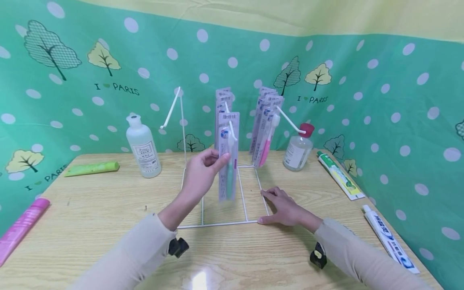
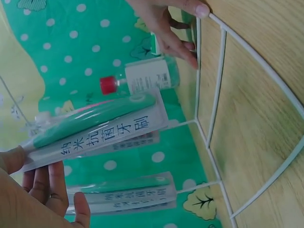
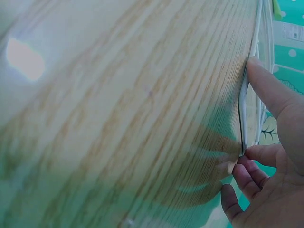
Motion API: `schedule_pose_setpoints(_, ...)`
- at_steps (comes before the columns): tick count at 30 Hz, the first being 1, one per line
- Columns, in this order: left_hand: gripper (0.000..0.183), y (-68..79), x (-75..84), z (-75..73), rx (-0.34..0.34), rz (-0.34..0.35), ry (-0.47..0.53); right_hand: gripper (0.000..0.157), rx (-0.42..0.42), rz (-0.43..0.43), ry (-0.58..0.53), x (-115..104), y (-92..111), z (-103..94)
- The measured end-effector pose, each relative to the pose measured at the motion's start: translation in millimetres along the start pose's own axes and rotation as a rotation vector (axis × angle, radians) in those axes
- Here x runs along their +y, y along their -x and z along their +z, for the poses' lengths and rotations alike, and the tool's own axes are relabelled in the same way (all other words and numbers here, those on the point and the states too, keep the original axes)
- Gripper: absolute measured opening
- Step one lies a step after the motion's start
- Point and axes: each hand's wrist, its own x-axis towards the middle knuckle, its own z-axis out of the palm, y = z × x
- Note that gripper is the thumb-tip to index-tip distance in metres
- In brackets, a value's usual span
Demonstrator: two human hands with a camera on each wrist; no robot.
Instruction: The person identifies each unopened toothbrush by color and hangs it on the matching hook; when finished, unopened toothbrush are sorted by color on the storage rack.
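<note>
My left hand point(image 1: 203, 171) pinches a packaged toothbrush point(image 2: 95, 126) with a green handle between thumb and fingers. The pack is upright near the front of the middle arm of a white wire rack point(image 1: 224, 224); that arm's tip shows in front of the pack. More toothbrush packs point(image 1: 222, 100) hang behind it. On the right arm hangs another group of packs point(image 1: 266, 125), the front one with a pink handle. My right hand point(image 1: 284, 207) holds the rack's base at its front right corner, thumb at the front bar and fingers at the side bar point(image 3: 241, 118).
The rack's left arm point(image 1: 170, 108) carries no pack. Behind the rack stand a clear bottle point(image 1: 143, 149) and a red-capped bottle point(image 1: 298, 151). Tubes lie at the sides: light green point(image 1: 92, 168), pink point(image 1: 21, 227), green-yellow point(image 1: 338, 175) and white-blue point(image 1: 389, 239). A polka-dot curtain point(image 1: 232, 48) surrounds the table.
</note>
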Motion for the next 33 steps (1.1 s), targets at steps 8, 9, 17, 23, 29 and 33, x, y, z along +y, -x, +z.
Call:
schedule_pose_setpoints(8, 0.037, -28.2, -10.2, 2.4, 0.049, -0.012, 0.031, 0.093, -0.006, 0.003, 0.0, -0.4, -0.8, 0.0)
schedule_pose_setpoints(9, 0.039, -31.1, -10.9, 2.0, 0.057, -0.015, 0.03, 0.093, -0.006, 0.004, -0.001, -0.4, -0.8, -0.1)
schedule_pose_setpoints(17, 0.046, -47.2, -14.4, 0.7, 0.087, -0.089, 0.007, 0.094, -0.009, 0.008, 0.0, 0.0, -1.3, 0.0)
schedule_pose_setpoints(23, 0.055, -54.9, -16.3, 0.9, 0.111, -0.122, -0.003, 0.095, -0.012, 0.027, 0.001, 0.2, -1.4, 0.5)
schedule_pose_setpoints(29, 0.06, -58.6, -18.8, 0.0, 0.13, -0.147, -0.024, 0.094, -0.01, 0.027, 0.009, 0.8, -1.5, 1.3)
schedule_pose_setpoints(33, 0.062, -59.8, -20.6, -1.2, 0.137, -0.154, -0.031, 0.094, -0.011, 0.024, 0.007, 1.2, -1.3, 1.4)
